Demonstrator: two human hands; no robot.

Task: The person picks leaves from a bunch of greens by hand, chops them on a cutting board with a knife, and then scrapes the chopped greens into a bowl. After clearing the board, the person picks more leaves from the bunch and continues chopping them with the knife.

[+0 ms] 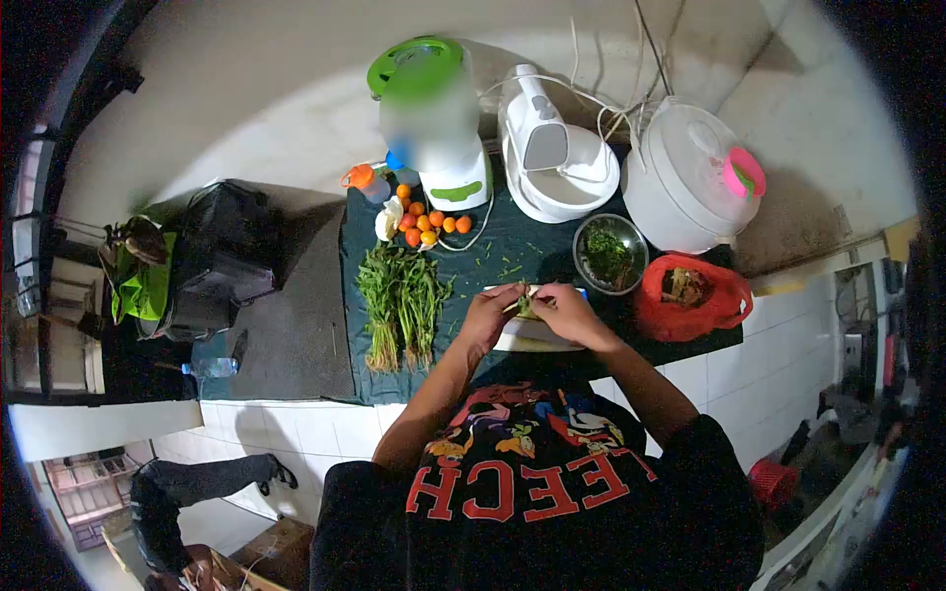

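Note:
Both hands meet over a pale board [537,338] at the counter's front edge. My left hand [490,317] has its fingers closed on a small green sprig [524,303]. My right hand [569,313] pinches the same sprig from the other side. To the left of the hands lie bunches of leafy greens [402,300] with roots towards me. A clear bowl [610,254] with chopped greens stands to the right, beyond my right hand. Beside it, an open red plastic bag [692,298] holds brownish plant scraps.
Orange tomatoes [430,225] lie behind the greens, near a green-and-white blender [453,182]. A white stand mixer [552,148] and a large white cooker [685,177] stand at the back. A water bottle [211,367] lies at far left. Another person's clothed limb [202,481] shows at lower left.

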